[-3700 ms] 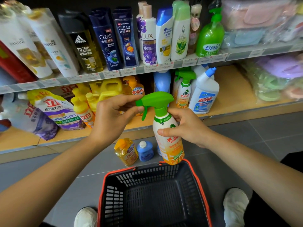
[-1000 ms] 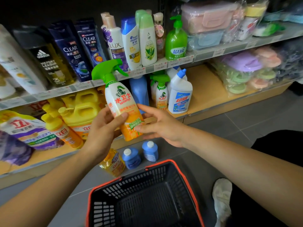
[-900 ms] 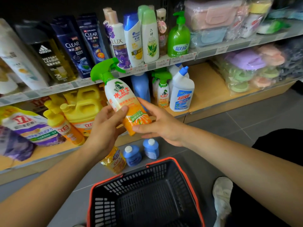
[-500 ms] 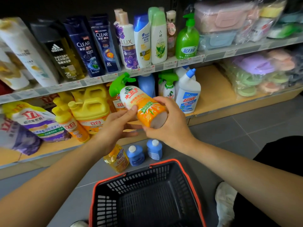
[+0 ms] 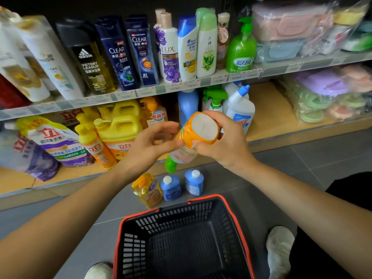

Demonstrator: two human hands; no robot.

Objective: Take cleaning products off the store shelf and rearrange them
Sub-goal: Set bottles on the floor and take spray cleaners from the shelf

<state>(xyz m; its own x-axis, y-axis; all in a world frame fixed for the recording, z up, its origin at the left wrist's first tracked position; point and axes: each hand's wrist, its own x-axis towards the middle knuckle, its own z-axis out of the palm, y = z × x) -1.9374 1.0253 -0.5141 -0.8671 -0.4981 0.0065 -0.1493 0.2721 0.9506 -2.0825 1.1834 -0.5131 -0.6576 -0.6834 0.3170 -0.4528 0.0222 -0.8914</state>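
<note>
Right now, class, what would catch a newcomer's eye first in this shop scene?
An orange spray bottle held upside down in the right hand, mid-frame before the lower shelf, white base facing the camera. Below it sits a red-rimmed black basket on the floor, three bottles standing beyond.

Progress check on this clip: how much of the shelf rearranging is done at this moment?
Done: a yellow detergent bottle and two blue bottles stand on the floor by the empty basket. In hand: the right hand grips the spray bottle upside down, the left hand open beside it. Left: placing it; a second green-trigger sprayer and yellow jugs sit on the lower shelf.
</note>
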